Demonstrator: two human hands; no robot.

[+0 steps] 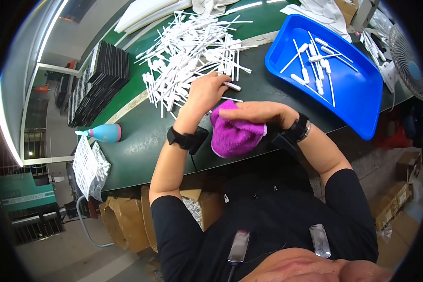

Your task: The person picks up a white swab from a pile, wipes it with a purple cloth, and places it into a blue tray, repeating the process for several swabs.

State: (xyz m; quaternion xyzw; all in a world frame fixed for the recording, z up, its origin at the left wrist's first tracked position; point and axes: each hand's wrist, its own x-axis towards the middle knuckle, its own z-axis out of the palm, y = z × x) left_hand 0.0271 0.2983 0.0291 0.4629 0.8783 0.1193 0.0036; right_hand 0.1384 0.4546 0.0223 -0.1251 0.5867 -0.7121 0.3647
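My left hand (206, 93) reaches to the near right edge of a loose heap of white foam-tipped swabs (183, 61). Its fingers are pinched at a single white swab (233, 86), whose thick end sticks out past the fingertips. Close beside it, my right hand (258, 112) is wrapped round a bunched purple cloth (237, 136) at the near edge of the dark green table (145, 157). Part of the cloth hides the right fingers. Both wrists wear black bands.
To the right, a blue tray (279, 82) holds several swabs. A teal squeeze bottle (105, 133) lies at left beside a bag of swabs (98, 169) with a paper sheet. Black trays (103, 70) are stacked far left. A fan (409, 66) stands far right; cardboard boxes (124, 221) sit below.
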